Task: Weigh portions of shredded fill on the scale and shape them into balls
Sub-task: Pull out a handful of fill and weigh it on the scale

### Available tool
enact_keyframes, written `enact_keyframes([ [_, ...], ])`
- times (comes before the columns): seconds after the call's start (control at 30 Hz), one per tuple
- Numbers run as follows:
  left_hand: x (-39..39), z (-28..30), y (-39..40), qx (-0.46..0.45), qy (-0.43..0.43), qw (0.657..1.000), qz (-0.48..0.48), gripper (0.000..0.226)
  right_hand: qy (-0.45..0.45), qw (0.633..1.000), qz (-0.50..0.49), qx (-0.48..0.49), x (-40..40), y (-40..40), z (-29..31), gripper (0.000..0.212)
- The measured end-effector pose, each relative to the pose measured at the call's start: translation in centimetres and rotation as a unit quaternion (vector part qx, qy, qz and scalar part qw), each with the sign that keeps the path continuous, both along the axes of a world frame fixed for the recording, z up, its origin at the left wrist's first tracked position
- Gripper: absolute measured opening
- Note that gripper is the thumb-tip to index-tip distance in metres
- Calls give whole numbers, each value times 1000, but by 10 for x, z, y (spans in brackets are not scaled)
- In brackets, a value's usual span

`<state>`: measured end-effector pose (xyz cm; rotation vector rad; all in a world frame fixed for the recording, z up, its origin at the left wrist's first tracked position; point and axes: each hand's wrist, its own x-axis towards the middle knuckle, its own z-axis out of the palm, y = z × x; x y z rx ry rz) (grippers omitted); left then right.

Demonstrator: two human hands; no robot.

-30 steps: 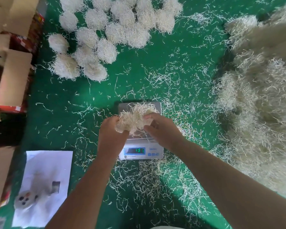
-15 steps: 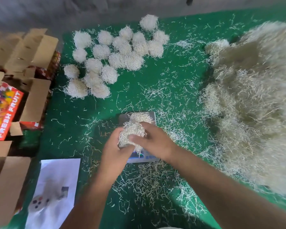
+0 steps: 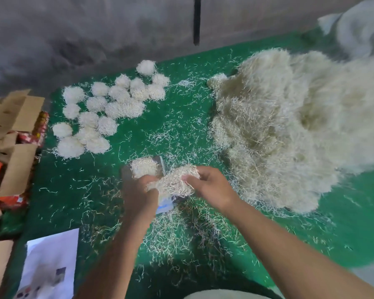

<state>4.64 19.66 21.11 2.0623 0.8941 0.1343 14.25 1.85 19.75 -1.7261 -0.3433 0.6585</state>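
Observation:
Both hands hold one clump of pale shredded fill (image 3: pixel 173 180) just above the scale. My left hand (image 3: pixel 139 196) grips its left end and my right hand (image 3: pixel 209 186) pinches its right end. The small digital scale (image 3: pixel 160 164) lies on the green mat, mostly hidden by my hands, with a smaller tuft of fill (image 3: pixel 144 167) left on its platform. Several finished white balls (image 3: pixel 106 117) sit grouped at the far left. A large heap of loose fill (image 3: pixel 289 126) covers the right side.
Loose strands litter the green mat (image 3: pixel 73 190). Open cardboard boxes (image 3: pixel 13 117) stand along the left edge. A printed white sheet (image 3: pixel 50 266) lies at the near left. A grey wall runs behind the mat, and a white bag (image 3: pixel 363 29) sits at the far right.
Both hands lifted the clump off the scale and drew it right, stretching it between them. A small tuft stayed on the platform. The view tilted up, showing the wall.

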Motion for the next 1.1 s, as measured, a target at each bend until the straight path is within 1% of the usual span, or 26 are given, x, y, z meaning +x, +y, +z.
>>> enact_keyframes([
  [0.03, 1, 2, -9, -14, 1, 1000, -15, 35, -6, 1000, -15, -8, -1, -10, 0, 40],
  [0.07, 1, 4, -19, -49, 2, 998, -32, 35, -8, 999, -29, -16, -1, -19, 0, 39],
  [0.1, 1, 6, -28, -102, 5, 994, -42, 36, -2, 999, -41, -19, -2, -27, 1, 36],
  [0.13, 2, 8, -37, -161, 10, 986, -51, 32, 13, 999, -44, -16, -1, -35, 0, 31],
  [0.17, 0, 7, -44, -197, 14, 978, -68, 20, 31, 999, -43, -9, -2, -41, 2, 29],
  [0.2, -2, 8, -51, -197, 29, 975, -97, 13, 42, 999, -31, -8, -4, -47, 3, 27],
  [0.23, -3, 7, -58, -182, 46, 974, -129, 27, 49, 999, -15, -14, -6, -52, 5, 30],
  [0.27, -5, 6, -64, -161, 63, 975, -140, 43, 63, 998, 2, -24, -8, -56, 7, 52],
  [0.3, -4, 6, -70, -139, 74, 979, -129, 51, 80, 996, 15, -33, -10, -60, 7, 77],
  [0.33, -2, 6, -76, -120, 74, 984, -110, 52, 94, 995, 22, -35, -13, -63, 7, 94],
  [0.37, -2, 6, -81, -104, 69, 987, -104, 49, 103, 994, 26, -30, -16, -65, 8, 105],
  [0.4, 0, 5, -85, -85, 66, 989, -105, 47, 108, 994, 26, -20, -20, -68, 11, 110],
  [0.47, -1, 7, -89, -73, 58, 988, -122, 48, 107, 994, 7, -4, -22, -73, 10, 106],
  [0.53, -6, 10, -91, -55, 47, 988, -135, 67, 111, 993, -42, 7, -20, -77, 3, 95],
  [0.57, -9, 12, -91, -39, 44, 989, -132, 72, 116, 991, -64, 10, -17, -79, 0, 90],
  [0.6, -12, 14, -90, -25, 42, 990, -129, 69, 118, 990, -79, 11, -15, -82, -1, 87],
  [0.77, -12, 21, -85, 43, 76, 985, -146, 26, 138, 984, -114, 19, -6, -91, -13, 73],
  [0.87, -17, 19, -80, 26, 80, 991, -103, 32, 135, 983, -127, 12, -3, -92, -19, 65],
  [1.0, -31, 10, -63, -12, 69, 997, -22, 26, 167, 970, -178, 16, 12, -96, -28, 51],
  [1.1, -38, 2, -43, -6, 62, 998, 25, 15, 176, 960, -216, 13, 27, -104, -32, 65],
])
